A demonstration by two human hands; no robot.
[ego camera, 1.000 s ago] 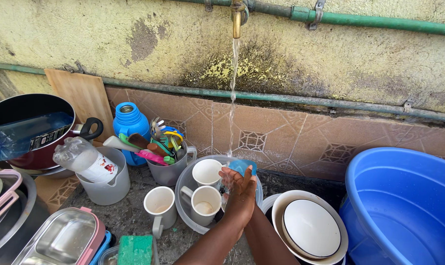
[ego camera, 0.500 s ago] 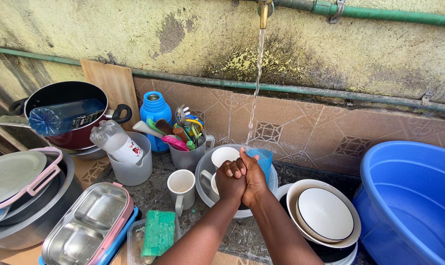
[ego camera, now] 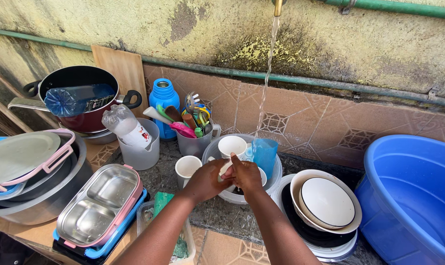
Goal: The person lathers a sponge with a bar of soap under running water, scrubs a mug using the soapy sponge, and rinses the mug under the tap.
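Blue basin (ego camera: 409, 196), blue flask (ego camera: 164, 95), white mugs (ego camera: 232, 145), green pipe (ego camera: 394, 7), possibly red pot (ego camera: 80, 105), patterned brown tiles (ego camera: 301, 125).

Stained yellow plaster wall (ego camera: 109, 24), green pipes (ego camera: 330, 87), patterned brown tile band (ego camera: 311, 127), daylight.

Two labelled bottles are seen at the left. A blue plastic bottle (ego camera: 80, 98) with a dark label band is laid across the red pot (ego camera: 87, 122). A clear bottle (ego camera: 126, 128) with a white and red label is tilted in the grey jug (ego camera: 143, 156).
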